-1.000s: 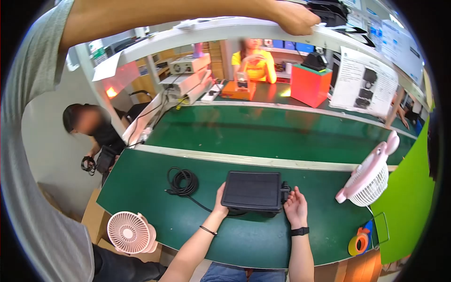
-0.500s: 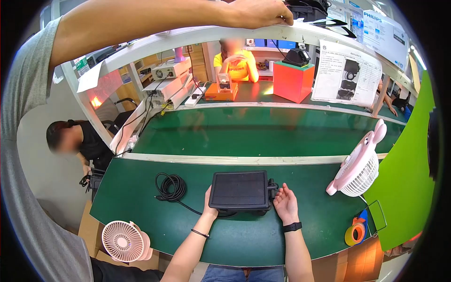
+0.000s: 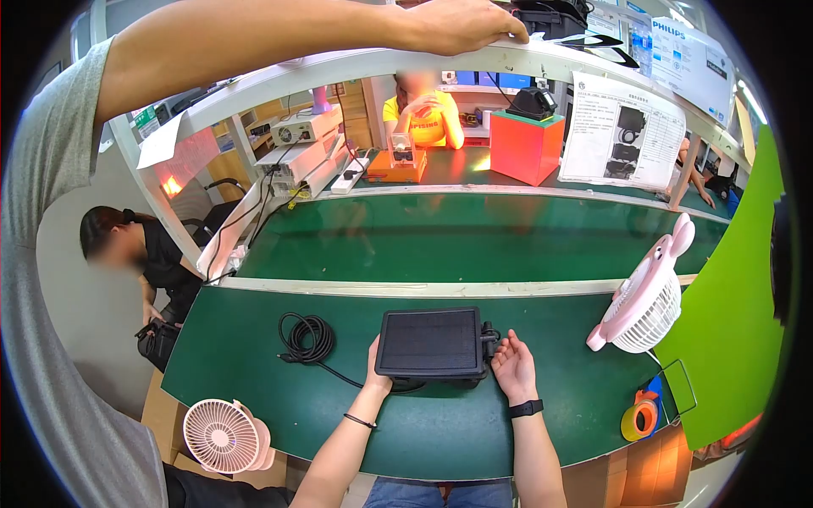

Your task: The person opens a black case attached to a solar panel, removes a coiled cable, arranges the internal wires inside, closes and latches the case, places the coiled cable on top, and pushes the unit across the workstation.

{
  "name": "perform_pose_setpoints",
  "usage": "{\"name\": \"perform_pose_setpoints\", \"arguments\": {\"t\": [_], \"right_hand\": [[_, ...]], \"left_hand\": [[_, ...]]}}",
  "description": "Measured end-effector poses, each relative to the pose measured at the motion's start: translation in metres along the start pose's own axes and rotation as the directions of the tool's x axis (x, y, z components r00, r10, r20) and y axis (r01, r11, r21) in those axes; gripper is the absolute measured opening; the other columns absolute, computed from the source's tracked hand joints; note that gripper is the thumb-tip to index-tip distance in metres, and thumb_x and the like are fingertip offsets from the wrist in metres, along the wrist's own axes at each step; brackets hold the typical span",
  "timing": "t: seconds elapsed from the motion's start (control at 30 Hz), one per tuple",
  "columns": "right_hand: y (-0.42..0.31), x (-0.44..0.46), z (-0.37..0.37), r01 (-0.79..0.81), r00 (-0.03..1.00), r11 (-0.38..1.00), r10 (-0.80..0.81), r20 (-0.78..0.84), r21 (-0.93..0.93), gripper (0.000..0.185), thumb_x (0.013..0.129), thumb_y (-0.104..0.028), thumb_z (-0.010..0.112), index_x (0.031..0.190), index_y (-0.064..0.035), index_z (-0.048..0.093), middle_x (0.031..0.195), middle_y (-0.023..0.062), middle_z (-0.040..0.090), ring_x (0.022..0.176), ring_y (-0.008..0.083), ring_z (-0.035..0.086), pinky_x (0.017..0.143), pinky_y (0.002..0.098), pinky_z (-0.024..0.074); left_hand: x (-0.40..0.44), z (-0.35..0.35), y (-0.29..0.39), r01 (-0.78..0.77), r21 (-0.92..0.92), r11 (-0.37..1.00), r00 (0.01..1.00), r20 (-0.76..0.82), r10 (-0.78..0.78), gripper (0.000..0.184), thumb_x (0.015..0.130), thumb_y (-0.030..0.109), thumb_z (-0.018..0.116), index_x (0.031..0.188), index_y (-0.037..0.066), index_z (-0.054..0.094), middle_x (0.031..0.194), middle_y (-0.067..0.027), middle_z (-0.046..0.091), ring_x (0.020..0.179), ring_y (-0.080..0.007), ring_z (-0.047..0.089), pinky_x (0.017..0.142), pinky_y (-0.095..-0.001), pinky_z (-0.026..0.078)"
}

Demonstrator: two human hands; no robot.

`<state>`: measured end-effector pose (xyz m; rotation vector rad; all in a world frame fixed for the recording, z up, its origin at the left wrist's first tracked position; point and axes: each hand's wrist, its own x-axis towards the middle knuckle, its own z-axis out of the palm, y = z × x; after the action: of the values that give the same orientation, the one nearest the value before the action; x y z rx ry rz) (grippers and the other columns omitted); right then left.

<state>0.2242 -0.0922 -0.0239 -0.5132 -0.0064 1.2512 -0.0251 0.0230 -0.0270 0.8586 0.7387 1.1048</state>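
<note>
- Your left hand [image 3: 378, 369] rests against the left edge of the flat-topped black device [image 3: 430, 343]; its fingers are partly hidden, so you cannot tell how firmly it grips.
- Your right hand [image 3: 514, 369] is palm up and loosely open, just beside the fitting [image 3: 490, 337] on the device's right side; contact is unclear.
- The device sits on the green table [image 3: 584, 423] in front of you.
- A coiled black cable [image 3: 318, 347] lies to its left.
- A pink-and-white fan [image 3: 648, 296] stands well to its right.

From the wearer's head we look forward and down, wide-angle, close over the left hand [image 3: 378, 372], right hand [image 3: 515, 369] and near table [image 3: 440, 436] toward the far bench [image 3: 453, 168].
</note>
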Motion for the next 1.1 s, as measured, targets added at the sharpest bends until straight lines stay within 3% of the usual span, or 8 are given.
{"name": "perform_pose_setpoints", "arguments": {"t": [0.27,0.57,0.8,1.03,1.1], "right_hand": [[0.000,0.000,0.001,-0.001,1.000,1.000,0.001,0.008,-0.008,0.020,0.094,-0.017,0.054,0.113,-0.0105,0.055,0.085,0.0004,0.061,0.076,0.0118,0.056,0.069,0.0256,0.0490],[0.000,-0.001,0.002,0.009,1.000,0.996,-0.009,0.009,-0.084,0.030,0.094,-0.017,0.050,0.123,-0.0083,0.052,0.105,0.0050,0.061,0.083,0.0124,0.056,0.074,0.0260,0.0493],[-0.001,-0.001,0.001,0.002,1.000,0.999,-0.002,-0.004,-0.040,0.026,0.094,-0.016,0.050,0.119,-0.0091,0.053,0.096,0.0030,0.062,0.080,0.0124,0.056,0.072,0.0258,0.0488],[-0.003,0.000,0.004,0.003,1.000,0.999,-0.004,-0.027,-0.035,0.021,0.094,-0.017,0.053,0.114,-0.0129,0.056,0.088,-0.0003,0.061,0.078,0.0113,0.057,0.069,0.0243,0.0478],[-0.002,0.001,0.004,0.005,0.999,0.999,-0.007,-0.032,-0.037,0.021,0.093,-0.017,0.054,0.114,-0.0132,0.056,0.088,-0.0003,0.061,0.077,0.0111,0.057,0.069,0.0244,0.0478]], "left_hand": [[0.001,0.000,0.000,0.008,-0.009,1.000,1.000,-0.006,-0.008,0.030,0.098,0.025,0.045,0.115,0.004,0.059,0.106,-0.0035,0.063,0.096,-0.0129,0.060,0.084,-0.0272,0.049],[0.000,0.000,0.002,-0.007,-0.017,1.000,1.000,0.013,0.008,0.031,0.099,0.025,0.045,0.117,0.004,0.058,0.108,-0.0030,0.062,0.098,-0.0126,0.060,0.085,-0.0272,0.049],[0.004,-0.004,-0.003,0.018,-0.030,0.999,1.000,-0.017,-0.019,0.032,0.100,0.025,0.044,0.119,0.003,0.057,0.111,-0.0046,0.062,0.102,-0.0141,0.059,0.090,-0.0282,0.047],[0.008,0.000,0.011,-0.227,-0.036,0.973,0.974,-0.004,0.227,0.036,0.098,0.028,0.045,0.121,0.002,0.055,0.118,-0.0072,0.060,0.108,-0.0180,0.058,0.095,-0.0307,0.045],[0.002,0.004,0.028,-0.265,-0.097,0.960,0.964,-0.024,0.263,0.037,0.099,0.029,0.045,0.123,0.002,0.052,0.123,-0.0087,0.057,0.115,-0.0192,0.053,0.101,-0.0322,0.040]]}}
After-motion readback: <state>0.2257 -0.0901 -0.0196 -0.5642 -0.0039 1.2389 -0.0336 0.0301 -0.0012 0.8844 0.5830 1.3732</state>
